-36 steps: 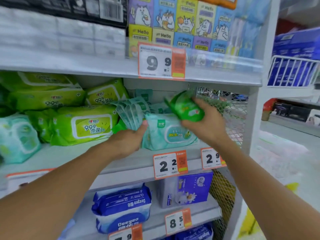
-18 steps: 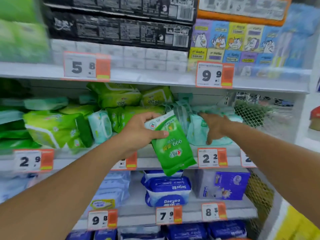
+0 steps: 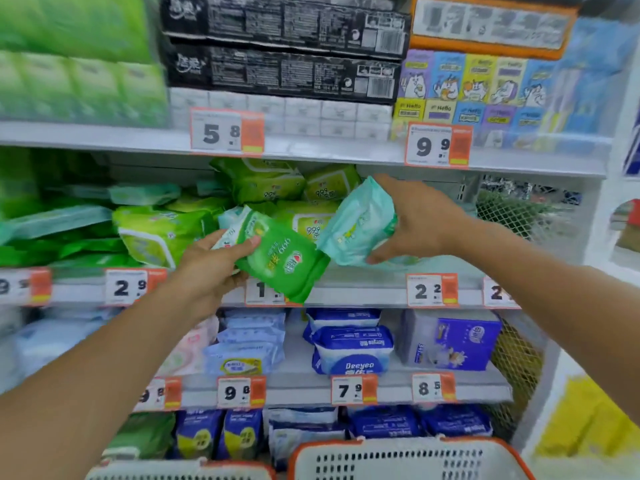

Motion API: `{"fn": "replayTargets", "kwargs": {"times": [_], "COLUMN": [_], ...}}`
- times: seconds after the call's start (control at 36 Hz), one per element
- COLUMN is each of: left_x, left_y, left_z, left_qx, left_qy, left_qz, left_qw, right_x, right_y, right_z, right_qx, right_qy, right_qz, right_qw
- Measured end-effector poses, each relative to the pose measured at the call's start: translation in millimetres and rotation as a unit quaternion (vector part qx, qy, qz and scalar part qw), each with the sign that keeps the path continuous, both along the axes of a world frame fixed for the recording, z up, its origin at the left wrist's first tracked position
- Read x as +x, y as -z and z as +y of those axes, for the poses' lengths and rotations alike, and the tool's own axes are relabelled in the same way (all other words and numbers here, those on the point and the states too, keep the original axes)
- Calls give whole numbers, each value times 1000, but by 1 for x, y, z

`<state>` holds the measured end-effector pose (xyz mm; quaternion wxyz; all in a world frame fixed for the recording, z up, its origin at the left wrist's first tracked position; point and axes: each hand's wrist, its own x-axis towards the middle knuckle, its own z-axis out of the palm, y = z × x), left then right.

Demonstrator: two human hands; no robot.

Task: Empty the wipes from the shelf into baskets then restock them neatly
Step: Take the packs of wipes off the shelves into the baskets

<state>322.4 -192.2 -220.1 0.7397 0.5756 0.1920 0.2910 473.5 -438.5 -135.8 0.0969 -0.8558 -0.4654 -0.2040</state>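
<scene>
Gripping green wipes pack (image 3: 282, 261) in left hand (image 3: 211, 268), right hand (image 3: 412, 220) clutching pale-teal pack (image 3: 356, 226)

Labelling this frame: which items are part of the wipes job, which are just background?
Job: green wipes pack in left hand; pale teal wipes pack in right hand; green packs on shelf; baskets.
Background: black cartons, cartoon tissue boxes, blue packs, price tags.

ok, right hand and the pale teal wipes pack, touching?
Touching. The head view shows the right hand gripping the pale teal wipes pack, fingers curled round its right edge, lifted off the shelf.
</scene>
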Motion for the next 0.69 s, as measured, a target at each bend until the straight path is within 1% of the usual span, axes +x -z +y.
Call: {"fn": "replayTargets", "kwargs": {"times": [0.06, 0.11, 0.17, 0.19, 0.28, 0.36, 0.42, 0.47, 0.5, 0.53, 0.56, 0.58, 0.61, 0.64, 0.67, 0.69], "left_x": [-27, -54, -82, -95, -138, -177, -203, -229, -243, -253, -264, -270, -272, -269, -262, -250], "left_y": [0, 2, 11, 18, 40, 68, 90, 114, 124, 133, 141, 147, 148, 147, 139, 129], "left_z": [9, 16, 22, 25, 31, 39, 44, 47, 46, 45, 43, 44, 45, 45, 40, 36], "left_qx": [-2, -15, -37, -41, -49, -82, -108, -90, -67, -41, -11, 30, 82, 131, 153, 141], "left_qy": [-5, -8, -4, 3, 7, -21, -73, -101, -96, -82, -56, -32, -26, -25, -13, 12], "left_qz": [0, 5, 7, 12, 41, 88, 128, 197, 257, 328, 406, 485, 532, 530, 491, 442], "left_qw": [1000, 1000, 999, 999, 998, 993, 983, 971, 959, 940, 912, 873, 842, 838, 857, 886], "right_x": [-43, -79, -101, -108, -121, -134, -140, -145, -148, -150, -152, -154, -155, -156, -157, -158], "right_y": [-14, -20, -12, -2, 35, 70, 89, 105, 112, 117, 121, 124, 126, 127, 126, 126], "right_z": [10, 22, 35, 40, 56, 70, 77, 82, 83, 84, 85, 85, 85, 85, 85, 85], "right_qx": [-20, -51, -96, -115, -146, -163, -179, -191, -197, -205, -213, -221, -233, -244, -252, -256], "right_qy": [-58, -106, -140, -149, -161, -177, -181, -186, -188, -191, -194, -196, -196, -193, -192, -194], "right_qz": [43, 141, 271, 321, 403, 423, 433, 444, 447, 448, 449, 447, 443, 435, 428, 425], "right_qw": [997, 983, 947, 928, 889, 873, 865, 856, 852, 849, 846, 844, 844, 845, 846, 846]}}
